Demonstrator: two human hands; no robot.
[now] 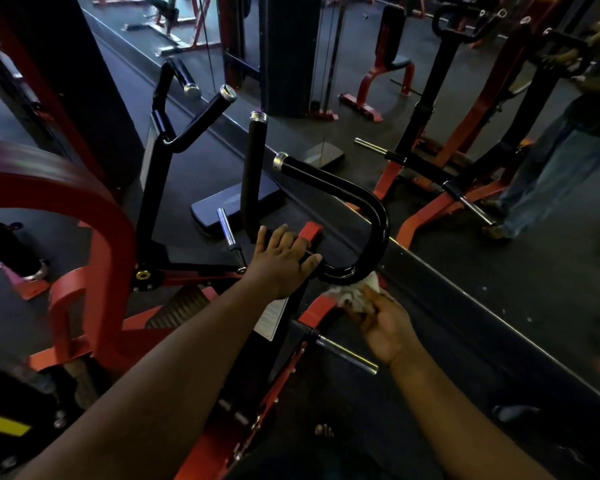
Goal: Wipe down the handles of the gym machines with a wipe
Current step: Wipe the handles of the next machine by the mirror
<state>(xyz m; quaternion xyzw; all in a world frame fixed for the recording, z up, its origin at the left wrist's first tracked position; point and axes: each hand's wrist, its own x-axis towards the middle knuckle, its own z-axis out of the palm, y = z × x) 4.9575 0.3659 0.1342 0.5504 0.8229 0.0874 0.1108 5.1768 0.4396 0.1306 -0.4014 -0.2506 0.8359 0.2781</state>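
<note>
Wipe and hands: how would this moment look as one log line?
step: wiping handle | right hand: holds wipe against curved handle bend | left hand: rests on handle, steadying | other handles: not touched

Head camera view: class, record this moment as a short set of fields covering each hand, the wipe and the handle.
left hand: resting open on the black bar, fingers spread
right hand: closed around the wipe
wipe: white, crumpled, pressed against the underside of the handle's bend
handle: black curved tube with a silver end cap
setting: red and black gym machine beside a mirror
</note>
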